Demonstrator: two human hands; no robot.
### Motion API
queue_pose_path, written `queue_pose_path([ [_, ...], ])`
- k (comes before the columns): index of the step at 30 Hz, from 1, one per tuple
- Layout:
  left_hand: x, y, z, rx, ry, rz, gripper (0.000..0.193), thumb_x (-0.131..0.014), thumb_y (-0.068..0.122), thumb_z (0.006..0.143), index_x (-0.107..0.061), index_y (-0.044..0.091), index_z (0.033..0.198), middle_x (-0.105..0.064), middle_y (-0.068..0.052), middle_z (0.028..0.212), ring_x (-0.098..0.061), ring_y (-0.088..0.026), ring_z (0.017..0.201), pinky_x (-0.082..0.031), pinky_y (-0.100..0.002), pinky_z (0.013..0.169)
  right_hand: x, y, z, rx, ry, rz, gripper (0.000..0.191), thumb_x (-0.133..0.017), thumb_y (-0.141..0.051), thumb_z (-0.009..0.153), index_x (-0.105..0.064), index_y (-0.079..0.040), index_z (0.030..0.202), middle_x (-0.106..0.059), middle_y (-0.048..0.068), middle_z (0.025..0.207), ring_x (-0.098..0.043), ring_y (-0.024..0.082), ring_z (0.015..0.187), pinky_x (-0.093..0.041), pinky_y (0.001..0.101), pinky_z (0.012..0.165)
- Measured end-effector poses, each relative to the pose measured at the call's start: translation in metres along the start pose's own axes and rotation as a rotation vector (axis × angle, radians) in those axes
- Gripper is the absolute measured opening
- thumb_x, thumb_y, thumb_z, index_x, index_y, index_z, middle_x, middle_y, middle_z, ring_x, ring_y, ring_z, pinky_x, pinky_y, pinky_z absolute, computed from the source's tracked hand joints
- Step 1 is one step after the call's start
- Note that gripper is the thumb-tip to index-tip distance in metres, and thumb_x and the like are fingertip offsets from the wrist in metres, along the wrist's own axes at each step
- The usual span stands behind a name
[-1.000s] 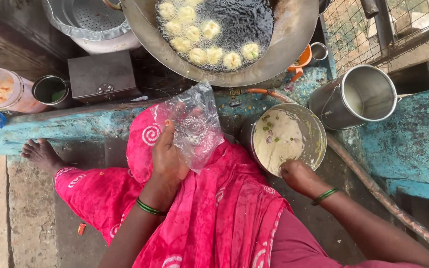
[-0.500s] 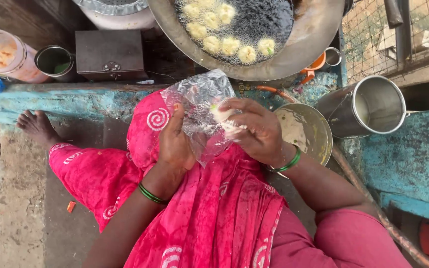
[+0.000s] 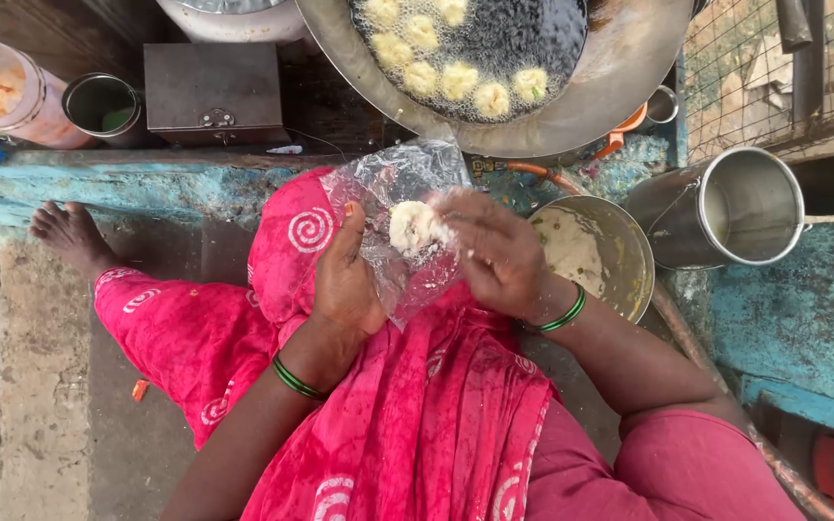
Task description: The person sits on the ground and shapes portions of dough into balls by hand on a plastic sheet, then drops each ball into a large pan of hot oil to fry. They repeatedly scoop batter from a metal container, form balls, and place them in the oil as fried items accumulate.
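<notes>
My left hand (image 3: 347, 280) holds a clear plastic sheet (image 3: 398, 183) flat over my raised knee, which is draped in pink cloth. A pale lump of batter (image 3: 413, 227) lies on the sheet. My right hand (image 3: 494, 253) rests its fingers against that lump, pressing it onto the plastic. Just right of my right wrist stands a steel bowl (image 3: 629, 253) with pale batter inside. Above, a large wok (image 3: 620, 87) of dark oil holds several yellow fritters (image 3: 458, 79) frying.
A steel pot (image 3: 736, 207) stands at the right on a blue painted ledge (image 3: 803, 318). At the back left are a dark metal box (image 3: 212, 89), a small steel cup (image 3: 98, 101) and a plastic jar (image 3: 2, 92). A bare foot (image 3: 69, 232) rests on the floor.
My right hand came from the batter bowl to the plastic sheet and put a lump of batter on it. The view shifted slightly downward; my left hand kept hold of the sheet.
</notes>
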State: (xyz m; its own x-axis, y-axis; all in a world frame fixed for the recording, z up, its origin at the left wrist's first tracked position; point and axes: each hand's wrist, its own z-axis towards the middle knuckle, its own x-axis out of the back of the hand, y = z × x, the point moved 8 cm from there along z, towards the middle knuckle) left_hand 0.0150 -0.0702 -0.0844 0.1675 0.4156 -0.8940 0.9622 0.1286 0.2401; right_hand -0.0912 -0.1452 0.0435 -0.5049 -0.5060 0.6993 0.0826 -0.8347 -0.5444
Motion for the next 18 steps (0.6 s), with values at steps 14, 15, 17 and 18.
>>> queue_pose_path([
  [14, -0.05, 0.013, -0.013, -0.679, -0.301, 1.485, 0.056, -0.029, 0.035, 0.119, -0.034, -0.001, 0.162, -0.04, -0.022, 0.165, -0.037, -0.04, 0.155, -0.025, -0.046, 0.13, -0.053, 0.036, -0.048, -0.405, 0.023, 0.143, 0.045, -0.057, 0.001, 0.093, -0.053, 0.008, 0.137, -0.057, 0.021, 0.138, -0.061, 0.036, 0.127, -0.05, 0.0441, 0.11],
  [15, -0.049, 0.017, -0.008, -0.672, -0.295, 1.484, 0.057, -0.032, 0.037, 0.118, -0.035, 0.0, 0.161, -0.044, -0.021, 0.162, -0.041, -0.039, 0.152, -0.027, -0.047, 0.129, -0.056, 0.048, -0.054, -0.537, 0.109, 0.414, 0.043, -0.056, -0.004, 0.093, -0.055, 0.006, 0.135, -0.059, 0.02, 0.136, -0.062, 0.036, 0.125, -0.051, 0.0454, 0.109],
  [17, -0.045, 0.034, -0.002, -0.659, -0.275, 1.483, 0.058, -0.038, 0.041, 0.116, -0.038, 0.001, 0.159, -0.051, -0.018, 0.157, -0.048, -0.037, 0.145, -0.031, -0.048, 0.129, -0.065, 0.068, -0.063, -0.777, 0.283, 0.968, 0.041, -0.053, -0.012, 0.094, -0.058, 0.003, 0.131, -0.063, 0.018, 0.13, -0.064, 0.034, 0.121, -0.052, 0.0478, 0.106],
  [18, -0.042, 0.045, -0.002, -0.653, -0.263, 1.485, 0.058, -0.041, 0.043, 0.116, -0.039, 0.002, 0.157, -0.054, -0.016, 0.154, -0.052, -0.036, 0.142, -0.033, -0.049, 0.129, -0.07, 0.075, -0.065, -0.884, 0.371, 1.252, 0.04, -0.052, -0.016, 0.094, -0.059, 0.002, 0.129, -0.065, 0.018, 0.128, -0.065, 0.034, 0.118, -0.052, 0.049, 0.105],
])
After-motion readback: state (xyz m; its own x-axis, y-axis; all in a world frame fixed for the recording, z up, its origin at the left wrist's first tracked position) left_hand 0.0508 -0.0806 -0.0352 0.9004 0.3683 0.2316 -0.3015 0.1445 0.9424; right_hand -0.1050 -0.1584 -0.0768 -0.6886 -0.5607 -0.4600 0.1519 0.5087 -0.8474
